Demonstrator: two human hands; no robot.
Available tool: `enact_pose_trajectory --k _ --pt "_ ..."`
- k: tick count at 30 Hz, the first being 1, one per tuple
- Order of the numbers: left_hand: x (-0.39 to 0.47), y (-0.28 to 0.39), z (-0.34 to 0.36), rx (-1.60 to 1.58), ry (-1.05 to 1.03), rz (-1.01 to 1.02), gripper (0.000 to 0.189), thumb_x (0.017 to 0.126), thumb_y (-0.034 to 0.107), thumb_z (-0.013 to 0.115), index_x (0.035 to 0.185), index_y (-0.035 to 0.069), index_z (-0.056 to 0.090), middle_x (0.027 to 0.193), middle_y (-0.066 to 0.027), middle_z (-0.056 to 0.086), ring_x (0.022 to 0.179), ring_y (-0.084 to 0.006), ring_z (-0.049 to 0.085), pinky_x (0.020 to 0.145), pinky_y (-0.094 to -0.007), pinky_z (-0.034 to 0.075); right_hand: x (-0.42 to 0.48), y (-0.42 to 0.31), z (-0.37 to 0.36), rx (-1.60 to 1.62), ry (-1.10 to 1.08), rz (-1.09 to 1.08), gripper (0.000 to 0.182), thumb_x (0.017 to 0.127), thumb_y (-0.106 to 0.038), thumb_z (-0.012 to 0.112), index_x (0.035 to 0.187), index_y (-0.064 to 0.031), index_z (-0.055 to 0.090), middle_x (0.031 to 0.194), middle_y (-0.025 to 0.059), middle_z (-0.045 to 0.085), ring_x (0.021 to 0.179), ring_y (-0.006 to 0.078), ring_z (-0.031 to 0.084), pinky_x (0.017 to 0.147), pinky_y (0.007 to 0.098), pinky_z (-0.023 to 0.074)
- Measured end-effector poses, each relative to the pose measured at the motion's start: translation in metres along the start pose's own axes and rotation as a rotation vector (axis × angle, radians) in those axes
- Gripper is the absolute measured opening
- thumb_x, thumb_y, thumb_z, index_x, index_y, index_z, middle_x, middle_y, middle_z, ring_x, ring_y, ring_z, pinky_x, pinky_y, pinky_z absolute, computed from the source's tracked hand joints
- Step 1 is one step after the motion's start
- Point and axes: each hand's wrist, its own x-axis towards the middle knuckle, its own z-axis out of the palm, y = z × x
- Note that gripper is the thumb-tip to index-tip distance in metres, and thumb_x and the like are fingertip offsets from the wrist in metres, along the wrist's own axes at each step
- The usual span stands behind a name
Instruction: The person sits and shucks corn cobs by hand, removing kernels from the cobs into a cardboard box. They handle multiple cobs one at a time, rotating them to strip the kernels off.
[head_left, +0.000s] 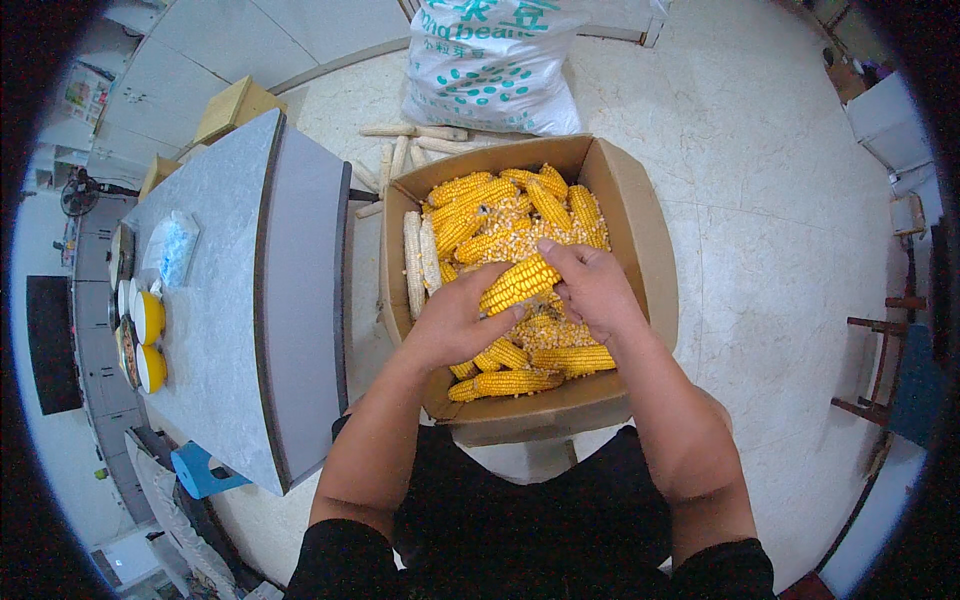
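Note:
Between my two hands is a yellow ear of corn (523, 283), tilted with its right end higher, above an open cardboard box (651, 247). My left hand (457, 319) grips its left end, the thumb below it. At the right end, the thumb and fingers of my right hand (594, 289) hold it. Loose corn kernels (517, 238) fill the middle of the box, with several whole ears around them, such as one ear (507, 384) near the front wall. Two bare corncobs (415, 259) lean at the box's left side. The hands hide part of the contents.
Behind the box stands a white woven sack (491, 75) with green print. Several bare cobs (442, 144) lie on the floor beside it. A grey-topped table (217, 300) at the left bears yellow bowls (151, 367). At the far right is a wooden chair (874, 367).

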Motion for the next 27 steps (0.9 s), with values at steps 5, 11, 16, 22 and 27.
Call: enact_pose_trajectory --k 5,11,16,22,27 --pt "-0.004 -0.002 0.006 -0.175 0.058 -0.002 0.053 0.082 0.031 0.074 0.120 -0.002 0.055 0.109 -0.0253 0.064 0.104 -0.0385 0.064 0.089 -0.0420 0.050 0.002 0.012 0.008 -0.081 -0.030 -0.358 0.043 0.102 -0.040 0.054 0.096 0.0023 0.061 0.079 0.0068 0.059 0.073 0.0140 0.052 0.067 0.0332 0.0451" --pt "-0.011 -0.006 0.018 -0.158 0.167 -0.047 0.041 0.080 0.023 0.072 0.107 -0.003 0.055 0.095 -0.0250 0.065 0.092 -0.0400 0.066 0.082 -0.0435 0.051 -0.010 0.012 0.022 -0.176 -0.032 -0.588 0.035 0.106 -0.031 0.045 0.103 0.0022 0.052 0.079 0.0108 0.053 0.075 0.0175 0.051 0.070 0.0361 0.0449" --pt "-0.016 -0.008 0.020 -0.200 0.174 -0.033 0.040 0.078 0.020 0.070 0.106 -0.004 0.056 0.092 -0.0258 0.066 0.090 -0.0420 0.066 0.080 -0.0444 0.051 -0.023 0.018 0.027 -0.234 0.086 -0.656 0.033 0.106 -0.029 0.044 0.110 0.0026 0.051 0.085 0.0165 0.057 0.079 0.0209 0.056 0.074 0.0378 0.0462" --pt "-0.021 0.003 0.020 -0.073 0.187 -0.045 0.041 0.077 0.019 0.069 0.108 -0.005 0.055 0.095 -0.0283 0.066 0.093 -0.0441 0.066 0.082 -0.0468 0.051 -0.024 0.024 0.029 -0.094 0.072 -0.495 0.033 0.104 -0.030 0.047 0.112 0.0024 0.052 0.087 0.0217 0.061 0.077 0.0284 0.061 0.071 0.0404 0.0474" --pt "-0.023 0.004 0.023 -0.080 0.192 -0.045 0.039 0.077 0.017 0.069 0.107 -0.004 0.056 0.095 -0.0286 0.066 0.093 -0.0443 0.065 0.082 -0.0473 0.051 -0.028 0.022 0.030 -0.319 0.147 -0.587 0.033 0.103 -0.031 0.049 0.110 0.0018 0.052 0.085 0.0222 0.061 0.076 0.0297 0.062 0.068 0.0427 0.0477"
